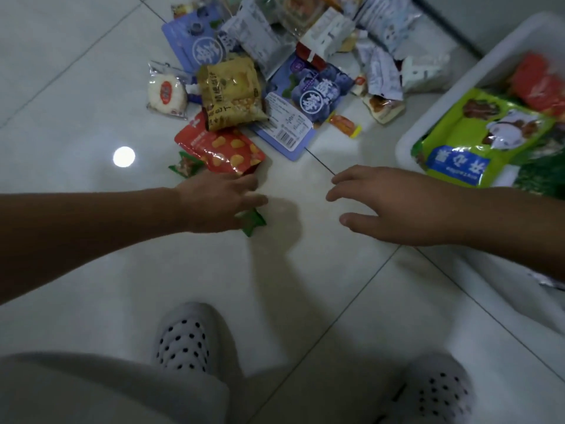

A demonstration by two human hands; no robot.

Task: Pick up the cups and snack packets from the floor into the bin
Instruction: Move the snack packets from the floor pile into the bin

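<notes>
A small green packet lies on the floor tiles well to the left of the white bin, mostly covered by the left hand; whether the fingers pinch it or merely rest on it cannot be told. The right hand hovers between that packet and the bin's near corner, fingers loosely spread and holding nothing. A heap of snack packets sits left of the bin, and a large green bag lies inside it.

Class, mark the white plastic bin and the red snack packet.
white plastic bin [438, 113]: head view, on its left rim.
red snack packet [220, 148]: head view, middle of its front.
</notes>
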